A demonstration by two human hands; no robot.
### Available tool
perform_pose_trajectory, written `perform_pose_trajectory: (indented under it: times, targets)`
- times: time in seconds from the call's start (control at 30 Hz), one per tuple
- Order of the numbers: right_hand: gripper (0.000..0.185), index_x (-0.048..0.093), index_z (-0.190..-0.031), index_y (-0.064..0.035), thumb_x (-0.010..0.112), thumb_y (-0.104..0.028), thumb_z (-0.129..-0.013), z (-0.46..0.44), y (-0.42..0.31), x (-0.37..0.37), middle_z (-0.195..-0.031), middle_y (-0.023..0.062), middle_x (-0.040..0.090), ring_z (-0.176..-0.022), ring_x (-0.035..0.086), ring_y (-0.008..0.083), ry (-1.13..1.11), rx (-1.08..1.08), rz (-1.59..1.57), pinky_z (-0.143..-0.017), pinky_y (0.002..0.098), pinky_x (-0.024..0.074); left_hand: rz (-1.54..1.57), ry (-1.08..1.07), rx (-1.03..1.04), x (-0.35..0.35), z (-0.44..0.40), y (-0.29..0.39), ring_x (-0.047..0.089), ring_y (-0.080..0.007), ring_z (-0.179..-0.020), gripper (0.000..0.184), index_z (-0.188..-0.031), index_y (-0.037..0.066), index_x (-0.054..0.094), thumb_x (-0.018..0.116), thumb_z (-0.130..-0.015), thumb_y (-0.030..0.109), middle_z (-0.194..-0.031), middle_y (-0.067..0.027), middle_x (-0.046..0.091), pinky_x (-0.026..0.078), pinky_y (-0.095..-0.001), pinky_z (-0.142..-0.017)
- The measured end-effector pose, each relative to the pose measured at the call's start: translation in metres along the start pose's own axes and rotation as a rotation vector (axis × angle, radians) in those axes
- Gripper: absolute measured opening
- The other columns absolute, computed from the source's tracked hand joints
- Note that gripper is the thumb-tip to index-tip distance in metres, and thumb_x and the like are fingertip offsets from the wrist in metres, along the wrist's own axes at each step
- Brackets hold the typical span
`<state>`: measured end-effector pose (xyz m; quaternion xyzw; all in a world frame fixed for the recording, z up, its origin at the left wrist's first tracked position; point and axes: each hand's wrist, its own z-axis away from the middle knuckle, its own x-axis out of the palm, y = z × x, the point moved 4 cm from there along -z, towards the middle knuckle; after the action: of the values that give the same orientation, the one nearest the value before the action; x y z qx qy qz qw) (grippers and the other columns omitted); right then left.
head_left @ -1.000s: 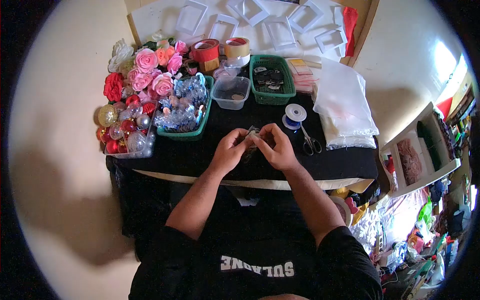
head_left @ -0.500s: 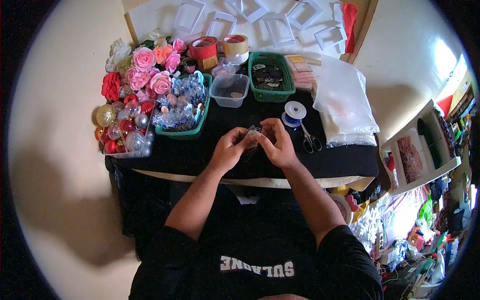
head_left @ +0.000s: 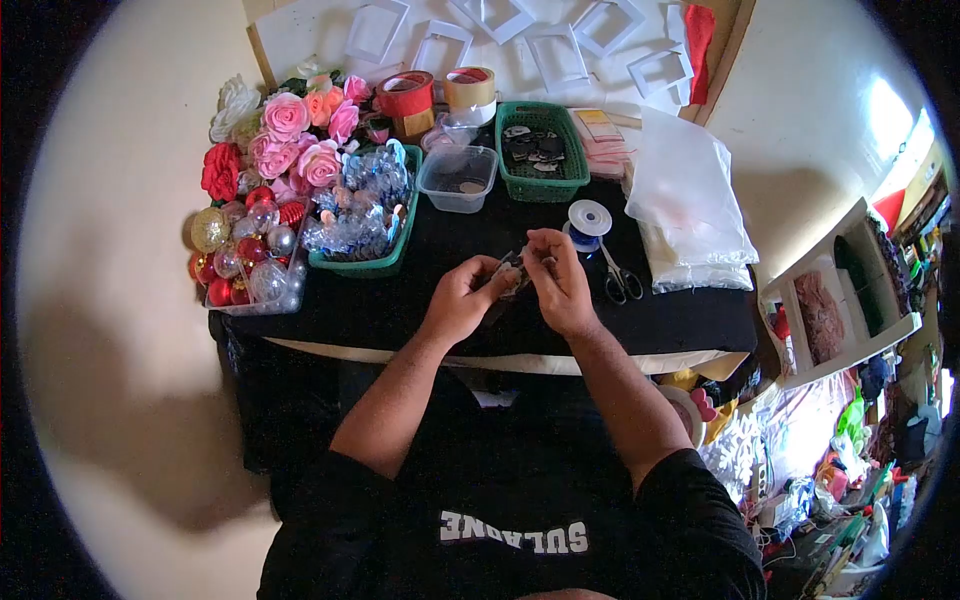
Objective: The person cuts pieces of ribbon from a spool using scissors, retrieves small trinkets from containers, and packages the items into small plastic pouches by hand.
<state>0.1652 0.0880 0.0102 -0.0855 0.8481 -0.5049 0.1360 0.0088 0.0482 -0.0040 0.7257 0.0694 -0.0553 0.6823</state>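
Over the front of the black-covered table, my left hand [head_left: 460, 300] is closed on a small clear plastic packet [head_left: 511, 272] with something whitish and dark inside. My right hand [head_left: 562, 292] is at the packet's right side, its thumb and fingers pinched together; what they grip is too small to make out. A spool of blue ribbon [head_left: 589, 219] and scissors [head_left: 622, 283] lie just right of my right hand. Beyond my hands are a clear plastic tub [head_left: 457, 196] with a small pale piece inside and a green basket [head_left: 545, 187] of dark flat pieces.
A green tray [head_left: 365, 266] of shiny wrapped packets stands left, beside a box of Christmas baubles [head_left: 250, 262] and artificial roses [head_left: 287, 118]. Tape rolls [head_left: 405, 96] and white frames [head_left: 558, 60] are at the back. Plastic bags [head_left: 690, 205] lie right, near a white shelf [head_left: 840, 300].
My right hand has drawn slightly up and away from my left, and more of the plastic packet shows between them. The left hand keeps its hold.
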Motion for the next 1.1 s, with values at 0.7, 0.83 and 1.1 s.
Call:
perform_pose_trajectory:
  times: [0.7, 0.83, 1.1]
  targets:
    - [0.021, 0.051, -0.099, -0.0062, 0.068, -0.014, -0.089, -0.003, -0.002, 0.001, -0.088, 0.0005, 0.047, -0.072, 0.045, 0.0052, -0.128, -0.005, 0.095, -0.063, 0.0218, 0.0389, 0.139, 0.003, 0.018, -0.006, 0.0, -0.002, 0.059, -0.007, -0.079, 0.025, -0.104, 0.004, 0.064, 0.062, -0.096, 0.029, -0.087, -0.0009, 0.064, 0.049, -0.0236, -0.072]
    - [0.024, 0.05, -0.1, -0.0071, 0.07, -0.015, -0.089, -0.002, -0.003, 0.003, -0.086, -0.0013, 0.047, -0.069, 0.044, 0.0035, -0.121, 0.038, 0.04, -0.06, 0.0206, 0.0377, 0.2, -0.008, 0.009, -0.006, -0.003, -0.01, 0.059, -0.0068, -0.08, 0.025, -0.104, 0.005, 0.064, 0.06, -0.097, 0.028, -0.087, -0.0012, 0.064, 0.048, -0.0233, -0.072]
    - [0.03, 0.049, -0.104, -0.0074, 0.073, -0.015, -0.087, -0.003, -0.012, 0.005, -0.087, -0.0014, 0.048, -0.069, 0.044, 0.0038, -0.172, -0.068, 0.143, -0.059, 0.0208, 0.0375, 0.257, 0.002, 0.032, -0.007, 0.0, -0.004, 0.056, -0.0044, -0.079, 0.021, -0.099, 0.006, 0.064, 0.058, -0.098, 0.026, -0.086, 0.0026, 0.063, 0.044, -0.0217, -0.07]
